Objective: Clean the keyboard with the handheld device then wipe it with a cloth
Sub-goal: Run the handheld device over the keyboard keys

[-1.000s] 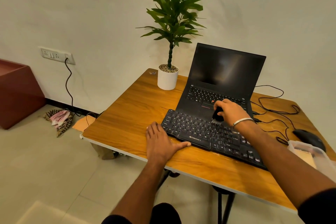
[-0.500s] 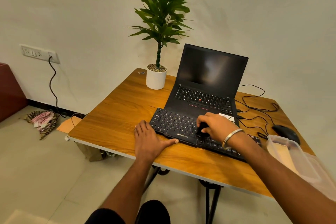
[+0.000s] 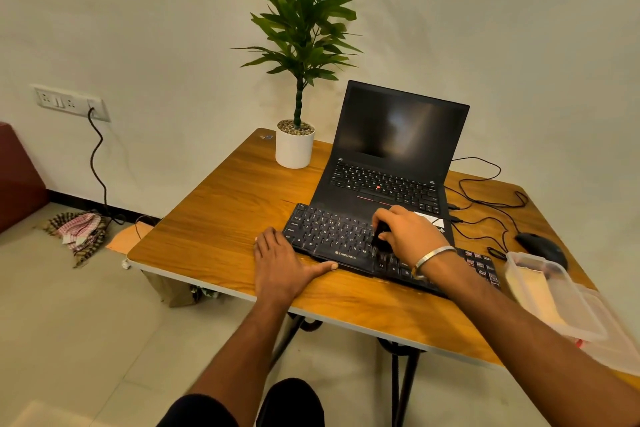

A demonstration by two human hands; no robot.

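One black keyboard [image 3: 332, 239] lies slantwise near the front of the wooden surface [image 3: 221, 204], its back edge overlapping the front of an open black laptop [image 3: 391, 163]. It is flat and long, with rows of low keys marked in white and a maker's name on its front lip. The person's right hand [image 3: 408, 236] curls over a small dark handheld device [image 3: 381, 236] and grips it against the keys about midway along the board; most of the device is hidden under the fingers, so its shape cannot be told. A metal bangle [image 3: 433, 258] circles that wrist. The left hand [image 3: 280, 263] lies flat on the surface with fingers straight, its thumb stretched along the keyboard's front edge and its fingertips at the left end.

Behind the keyboard the laptop's dark screen stands upright, with a red dot amid its own keys. Just to its left stands one white round pot [image 3: 294, 149] topped with pebbles, holding a tall leafy green plant [image 3: 304, 21]. To the right, thin black cables [image 3: 485, 204] loop across the wood toward one black mouse [image 3: 540, 246]. Beside the mouse, at the right edge, sits a clear plastic box [image 3: 554, 298] with something pale in it.

On the tiled floor at the left lies a crumpled checked cloth [image 3: 78, 230], and a black cord [image 3: 97, 163] rises from there to a white socket plate [image 3: 71, 102] on the wall.
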